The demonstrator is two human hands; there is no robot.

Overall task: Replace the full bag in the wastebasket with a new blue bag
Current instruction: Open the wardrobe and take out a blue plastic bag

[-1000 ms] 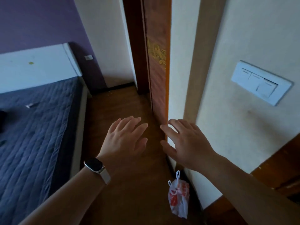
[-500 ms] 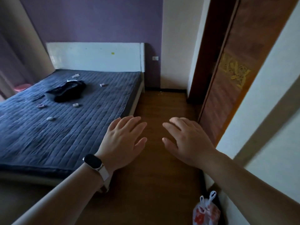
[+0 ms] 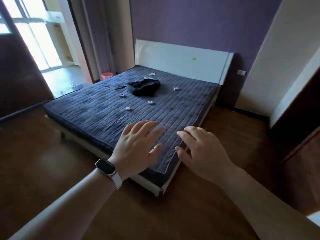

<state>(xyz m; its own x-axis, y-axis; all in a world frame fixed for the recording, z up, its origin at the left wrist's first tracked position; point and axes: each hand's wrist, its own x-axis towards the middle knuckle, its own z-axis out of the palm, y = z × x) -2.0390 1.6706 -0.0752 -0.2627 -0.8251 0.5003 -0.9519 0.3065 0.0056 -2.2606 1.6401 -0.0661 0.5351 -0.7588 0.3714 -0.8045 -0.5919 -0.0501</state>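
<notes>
A small pink wastebasket (image 3: 107, 76) stands on the floor at the far left corner of the bed, beside the curtain; what is inside it is too small to tell. My left hand (image 3: 136, 146), with a watch on the wrist, is held out flat with fingers apart and holds nothing. My right hand (image 3: 202, 149) hovers beside it over the near corner of the bed, also empty with fingers spread. No blue bag is in view.
A low bed (image 3: 181, 122) with a dark blue quilted mattress fills the middle; a black bag (image 3: 143, 87) and several small items lie on it. A bright glass door (image 3: 43, 49) is at the left, a dark doorway at the right. Wooden floor surrounds the bed.
The view has swung left from the door and wall to the whole bedroom. The tied red-and-white bag by the wall has left the view. Both hands stay out in front, empty.
</notes>
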